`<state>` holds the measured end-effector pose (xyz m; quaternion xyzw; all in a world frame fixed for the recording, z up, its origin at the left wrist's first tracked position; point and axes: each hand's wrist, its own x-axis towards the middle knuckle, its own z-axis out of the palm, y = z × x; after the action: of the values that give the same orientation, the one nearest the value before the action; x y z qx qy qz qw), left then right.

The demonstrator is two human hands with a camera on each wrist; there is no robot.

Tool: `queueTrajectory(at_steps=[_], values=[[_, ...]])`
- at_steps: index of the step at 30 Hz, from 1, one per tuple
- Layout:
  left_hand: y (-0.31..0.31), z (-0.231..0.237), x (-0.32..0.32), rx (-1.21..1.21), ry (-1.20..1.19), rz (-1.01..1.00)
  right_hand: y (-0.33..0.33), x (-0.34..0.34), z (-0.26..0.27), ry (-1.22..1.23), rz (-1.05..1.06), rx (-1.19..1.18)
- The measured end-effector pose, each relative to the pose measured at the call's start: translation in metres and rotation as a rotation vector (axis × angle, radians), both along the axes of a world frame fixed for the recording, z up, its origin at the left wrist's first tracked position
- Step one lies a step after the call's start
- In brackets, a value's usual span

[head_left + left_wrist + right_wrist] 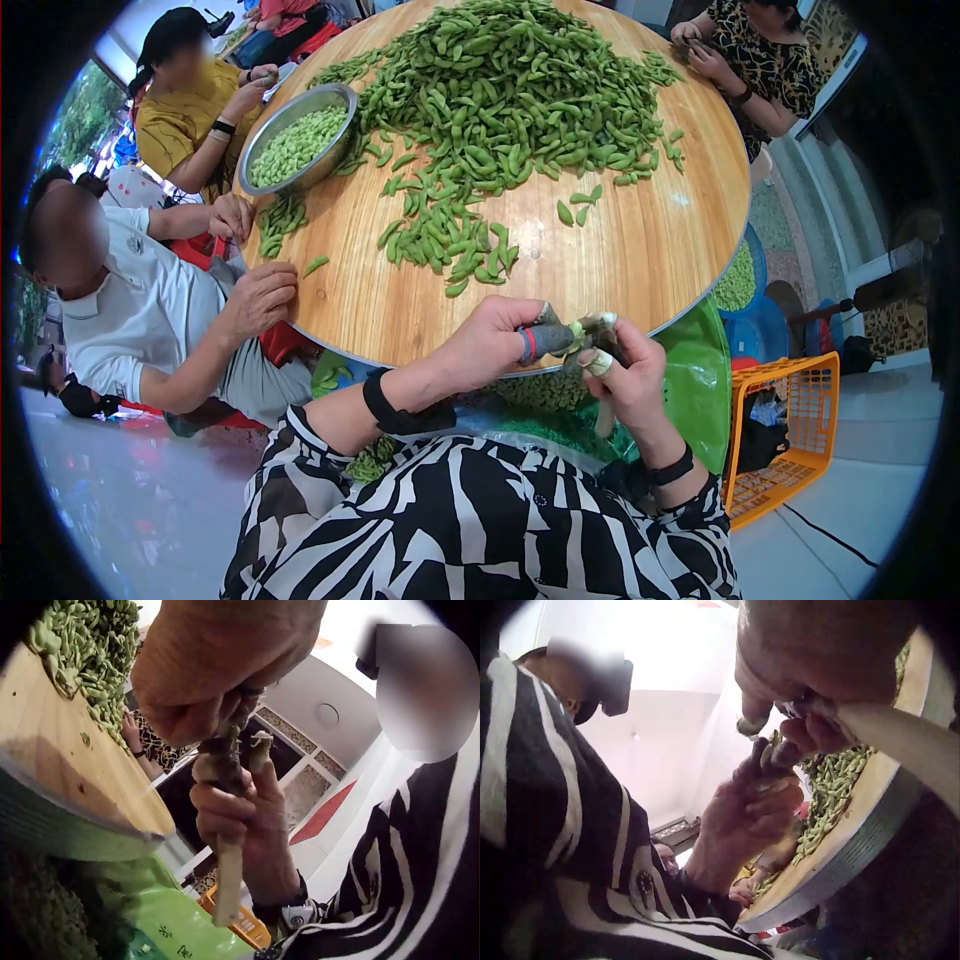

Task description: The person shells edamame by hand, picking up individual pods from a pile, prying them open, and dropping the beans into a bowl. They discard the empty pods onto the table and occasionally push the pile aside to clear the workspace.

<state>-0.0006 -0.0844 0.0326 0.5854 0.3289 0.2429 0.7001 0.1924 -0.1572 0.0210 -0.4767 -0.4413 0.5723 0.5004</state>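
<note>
Head view: left hand (485, 345) has fingers curled, pinching a green pod (574, 340) right between both hands; can't really read its long axis. Pod pile (510, 100) sits beyond them, closest pods nearer the left. Left wrist cam: right hand (244, 817) is curled round a pale strip (228, 889) poking out below its fingers. Right wrist cam: same strip beside the right palm, left fingertips almost meeting the right thumb.

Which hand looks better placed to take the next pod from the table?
Probably the left hand: it lies nearer the loose pods on the table, though it pinches a green pod. The right hand is curled round a pale stick, so seems less free.
</note>
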Motion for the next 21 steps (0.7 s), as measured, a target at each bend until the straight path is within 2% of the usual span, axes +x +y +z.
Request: queueTrajectory(at_steps=[2,4,5,12,15,17,19,21], values=[[-0.005,-0.006,0.005,-0.246,-0.023,-0.001,0.004,0.001,-0.003,-0.041,-0.032,0.03],[-0.008,-0.004,0.008,-0.241,-0.001,0.005,0.008,-0.001,-0.008,-0.412,-0.017,0.401],[-0.009,-0.003,0.009,-0.237,0.02,0.013,0.009,-0.002,-0.003,-0.521,-0.018,0.448],[-0.015,-0.003,0.005,-0.15,0.112,-0.05,0.008,0.007,0.0,-0.65,0.095,0.47],[-0.019,0.001,-0.005,-0.187,0.14,-0.072,0.003,0.011,-0.005,-0.68,0.146,0.363],[-0.019,-0.008,-0.028,0.322,0.275,-0.227,0.0,0.012,-0.006,-0.7,0.253,0.426],[-0.021,0.025,-0.063,0.495,0.47,-0.408,-0.002,0.019,-0.007,-0.711,0.318,0.436],[-0.025,0.048,-0.094,0.658,1.022,-0.677,-0.004,0.024,-0.01,-0.733,0.449,0.45]])
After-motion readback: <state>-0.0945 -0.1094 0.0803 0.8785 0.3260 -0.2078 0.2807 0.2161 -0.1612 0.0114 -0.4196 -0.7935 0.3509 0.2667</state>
